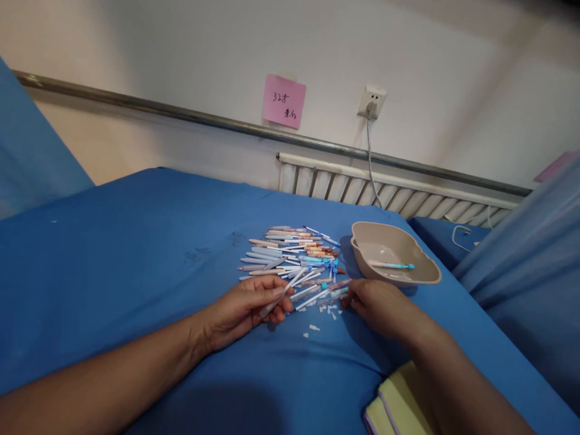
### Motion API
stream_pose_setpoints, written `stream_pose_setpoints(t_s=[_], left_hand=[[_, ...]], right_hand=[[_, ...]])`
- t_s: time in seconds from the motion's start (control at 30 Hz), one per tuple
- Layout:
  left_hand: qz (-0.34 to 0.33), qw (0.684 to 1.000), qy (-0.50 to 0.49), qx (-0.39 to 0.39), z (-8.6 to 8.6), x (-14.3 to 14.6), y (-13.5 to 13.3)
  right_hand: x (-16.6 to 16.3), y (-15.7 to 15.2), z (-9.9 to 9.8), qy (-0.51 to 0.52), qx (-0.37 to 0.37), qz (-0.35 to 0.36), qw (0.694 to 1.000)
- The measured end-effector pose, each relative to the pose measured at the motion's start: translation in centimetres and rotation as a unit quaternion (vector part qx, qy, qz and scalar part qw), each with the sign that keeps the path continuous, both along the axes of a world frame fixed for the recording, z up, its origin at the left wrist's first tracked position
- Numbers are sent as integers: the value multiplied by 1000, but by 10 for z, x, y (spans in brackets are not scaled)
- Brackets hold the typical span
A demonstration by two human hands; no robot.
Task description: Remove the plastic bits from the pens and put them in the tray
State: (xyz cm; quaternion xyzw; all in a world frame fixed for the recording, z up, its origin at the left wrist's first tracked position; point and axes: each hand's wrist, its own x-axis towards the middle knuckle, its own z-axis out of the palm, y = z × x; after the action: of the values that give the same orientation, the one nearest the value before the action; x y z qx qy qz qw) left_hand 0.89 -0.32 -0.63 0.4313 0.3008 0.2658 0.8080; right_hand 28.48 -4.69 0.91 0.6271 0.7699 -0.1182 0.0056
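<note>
A heap of pen parts lies on the blue cloth: slim barrels in pale blue, grey and peach, white refills, and clear, blue and brown pieces. My left hand is at the heap's near left edge. Its fingers are closed on a pale pen barrel, with a thin white stick slanting up beside it. My right hand reaches down at the heap's right end, fingertips pinched by clear and brown pen pieces. What it grips is mostly hidden by the fingers. Small white plastic bits are scattered between the hands.
A beige basin stands behind my right hand, with a blue-ended pen inside. A folded yellow cloth lies under my right forearm. Along the wall are a metal rail, a radiator and a plugged-in cable. Blue curtains hang at both sides.
</note>
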Motion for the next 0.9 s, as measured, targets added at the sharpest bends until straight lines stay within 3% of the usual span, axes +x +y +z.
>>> stream_pose_setpoints(t_s=[0.23,0.5,0.77,0.9], left_hand=[[-6,1000,8,-1,0,0,-1],[-5,1000,15,-2,1,1,-1],[-3,1000,20,-9,2,1,-1],[-6,1000,20,-9,2,1,-1]], right_hand=[[-2,0,1,-35,-9,-23,999],[-7,-1,1,0,-38,2,999],[-11,2,0,9,36,-2,999],[-17,1,-2,16,33,20,999]])
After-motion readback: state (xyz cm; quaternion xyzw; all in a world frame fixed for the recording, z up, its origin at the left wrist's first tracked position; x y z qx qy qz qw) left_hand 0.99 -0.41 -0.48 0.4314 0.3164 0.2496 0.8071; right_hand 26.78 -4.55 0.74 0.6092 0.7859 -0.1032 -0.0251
